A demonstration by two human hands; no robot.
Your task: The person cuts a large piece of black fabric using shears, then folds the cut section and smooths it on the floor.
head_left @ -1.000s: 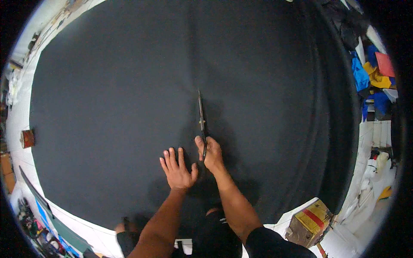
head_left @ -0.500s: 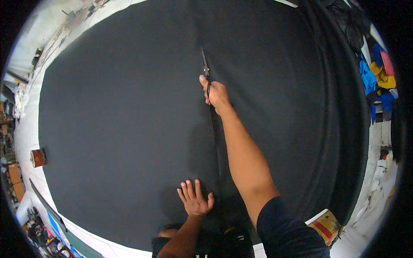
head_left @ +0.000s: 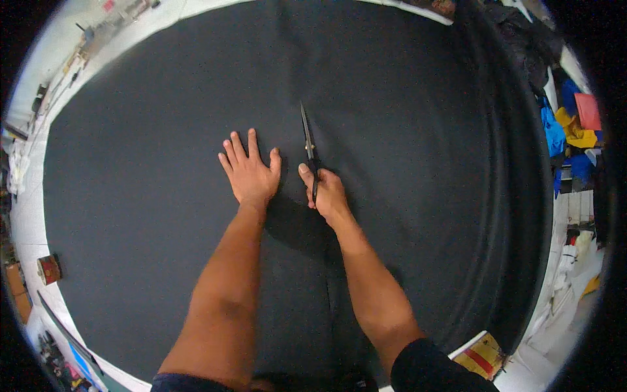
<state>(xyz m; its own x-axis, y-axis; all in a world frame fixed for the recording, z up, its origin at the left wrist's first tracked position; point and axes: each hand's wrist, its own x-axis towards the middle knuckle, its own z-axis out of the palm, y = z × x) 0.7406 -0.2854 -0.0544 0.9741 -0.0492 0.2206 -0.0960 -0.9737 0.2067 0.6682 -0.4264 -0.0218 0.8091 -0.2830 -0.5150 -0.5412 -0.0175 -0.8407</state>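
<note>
A broad sheet of black fabric covers most of the view. My right hand grips the black handles of a pair of scissors, whose blades point away from me over the cloth. From behind that hand a cut line runs back toward my body. To the left of the scissors, my left hand lies flat on the fabric with its fingers spread, holding nothing.
Thick folds of the fabric bulge along the right side. A red and yellow block-like object rests on the cloth at the lower right. A reddish tin stands at the left edge. Colourful cloth scraps lie far right.
My left hand has moved from near my body far forward, up beside the scissors. The scissors and right hand appear lower in the view, and the surroundings have shifted slightly too.
</note>
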